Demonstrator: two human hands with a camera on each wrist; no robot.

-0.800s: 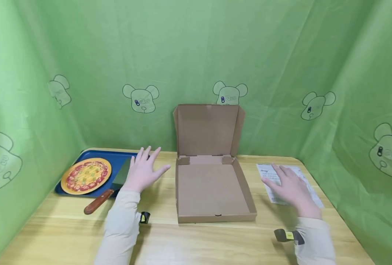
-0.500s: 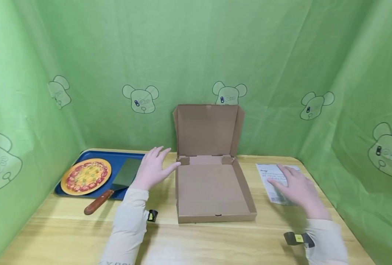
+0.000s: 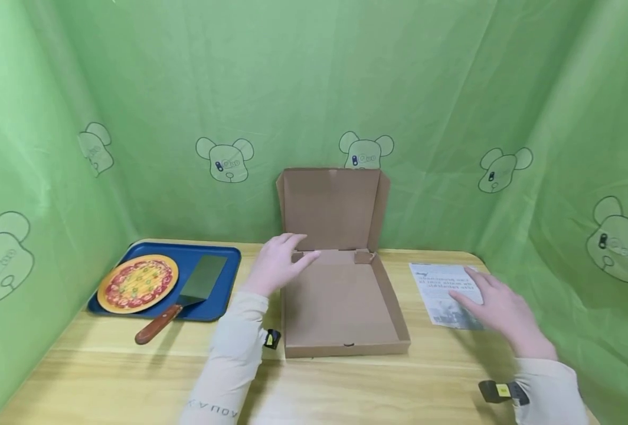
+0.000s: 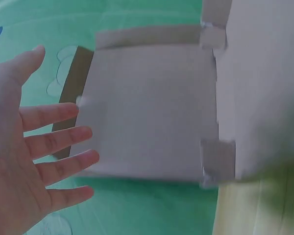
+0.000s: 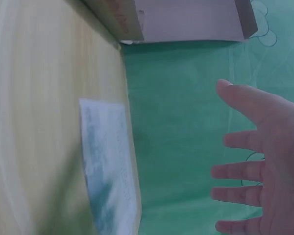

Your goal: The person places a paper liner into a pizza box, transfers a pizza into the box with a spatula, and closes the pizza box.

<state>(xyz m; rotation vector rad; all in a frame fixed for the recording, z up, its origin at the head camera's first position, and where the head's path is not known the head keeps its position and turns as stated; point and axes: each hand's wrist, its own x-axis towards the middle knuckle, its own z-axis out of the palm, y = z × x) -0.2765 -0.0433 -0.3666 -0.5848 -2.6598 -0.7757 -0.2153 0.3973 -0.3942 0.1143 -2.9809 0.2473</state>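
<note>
A brown cardboard pizza box [image 3: 340,307] stands on the table with its lid raised at the back. My left hand [image 3: 275,265] hovers at the box's left side, fingers spread and holding nothing; the left wrist view shows the hand [image 4: 24,147] with the lid beyond its fingertips. To the right, my right hand [image 3: 505,310] hangs over the right edge of a printed sheet of paper [image 3: 441,295], its fingers extended. The right wrist view has the hand [image 5: 279,171] apart from the paper [image 5: 110,171]. Part of the sheet is hidden by the hand.
At the left lies a blue tray [image 3: 229,289] bearing a pizza [image 3: 138,283] and a spatula [image 3: 205,280], whose wooden handle sticks out over the tray's front edge. Green cloth [image 3: 271,88] encloses the wooden table [image 3: 346,389] at the back and sides.
My left hand has moved right, from over the tray to the box's left side, uncovering the spatula's blade. My right hand has shifted right and slightly nearer, showing more of the paper.
</note>
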